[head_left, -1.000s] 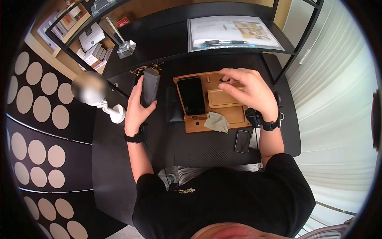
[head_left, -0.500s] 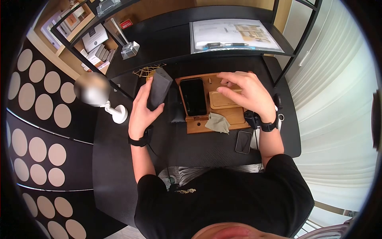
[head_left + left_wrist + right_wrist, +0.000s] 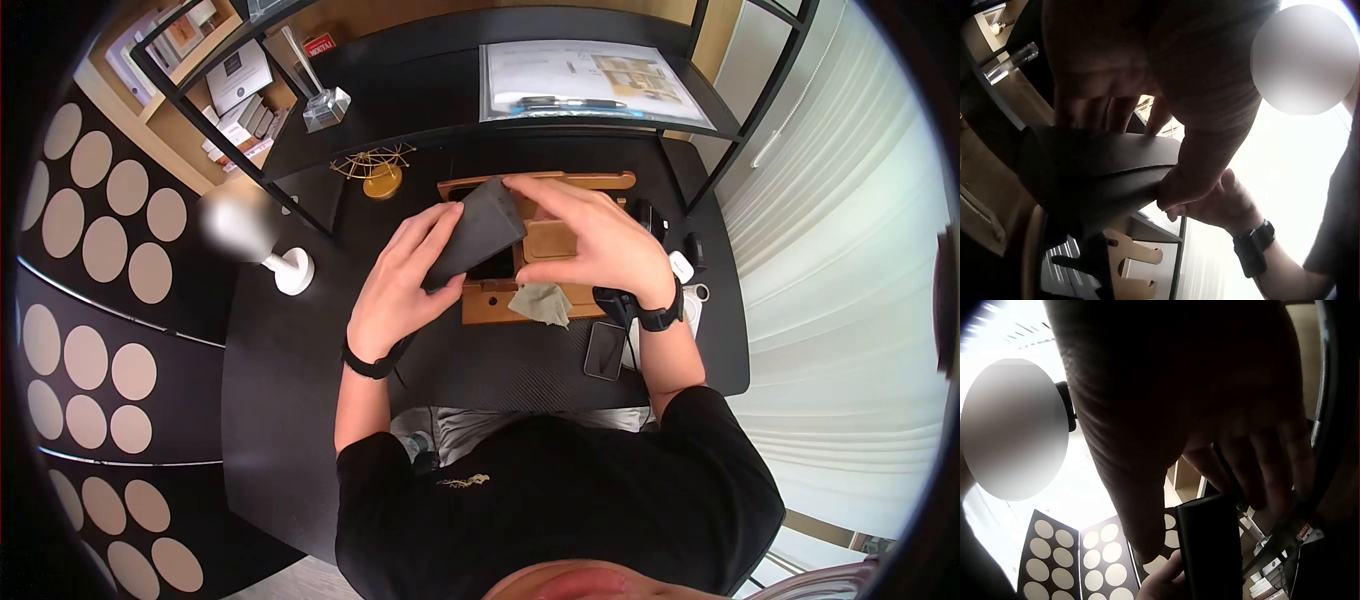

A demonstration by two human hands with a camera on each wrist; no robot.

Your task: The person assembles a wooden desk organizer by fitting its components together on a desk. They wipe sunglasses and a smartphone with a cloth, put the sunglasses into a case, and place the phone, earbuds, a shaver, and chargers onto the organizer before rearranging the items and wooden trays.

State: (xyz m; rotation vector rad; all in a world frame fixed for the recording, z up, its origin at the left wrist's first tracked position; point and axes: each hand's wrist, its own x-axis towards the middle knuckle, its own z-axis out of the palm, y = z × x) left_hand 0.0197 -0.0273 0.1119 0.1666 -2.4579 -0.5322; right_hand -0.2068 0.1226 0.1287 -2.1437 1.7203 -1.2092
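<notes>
My left hand (image 3: 405, 275) grips a dark grey glasses case (image 3: 478, 232), wedge-shaped, with fingers along its far side and thumb on the near side. It is held tilted over the wooden desk organizer (image 3: 595, 180). In the left wrist view a seam runs along the case (image 3: 1104, 169). My right hand (image 3: 605, 240) is spread at the case's right end, index fingertip right at its upper corner and thumb apart below. The right wrist view shows the case (image 3: 1210, 544) between its thumb and fingers. A black phone (image 3: 492, 267) on the organizer is mostly hidden under the case.
A grey-green cloth (image 3: 542, 304) lies over the organizer's front edge. Nearer stands a small dark phone-like device (image 3: 604, 350) flat on the desk. Behind are a gold ornament (image 3: 382, 182) and a black shelf with papers (image 3: 590, 80). A white lamp (image 3: 292, 271) stands left.
My left hand has carried the glasses case rightward from beside the organizer to over it, turning it. My right hand has moved slightly left and down to the case's end. The gold ornament is now uncovered.
</notes>
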